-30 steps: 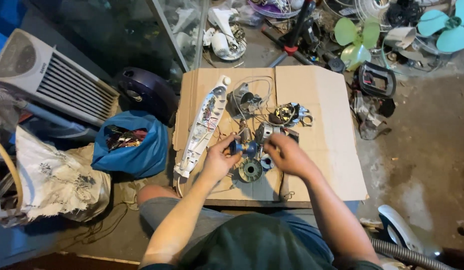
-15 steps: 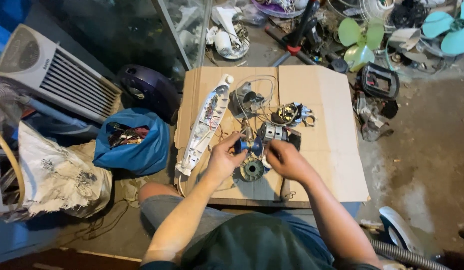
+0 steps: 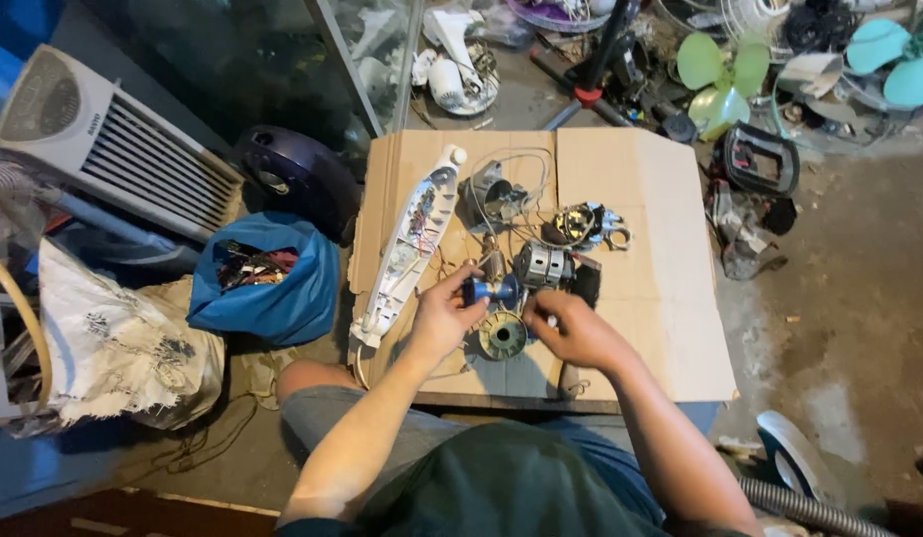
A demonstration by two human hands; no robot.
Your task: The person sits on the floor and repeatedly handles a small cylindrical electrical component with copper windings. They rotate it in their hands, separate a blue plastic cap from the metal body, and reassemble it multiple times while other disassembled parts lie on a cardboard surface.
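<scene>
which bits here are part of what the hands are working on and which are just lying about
In hand:
- left hand holding blue spool-shaped part
- right hand
- round coil
- small motor
- cardboard sheet

Lying about:
- long white casing
- blue bag
- white heater
- green fan blades

A flattened brown cardboard box (image 3: 660,259) lay open on the floor as the work surface. Just off its left edge sat a blue plastic bag (image 3: 272,288), open at the top. Farther left slumped a torn white sack (image 3: 113,348) with dark print.
</scene>
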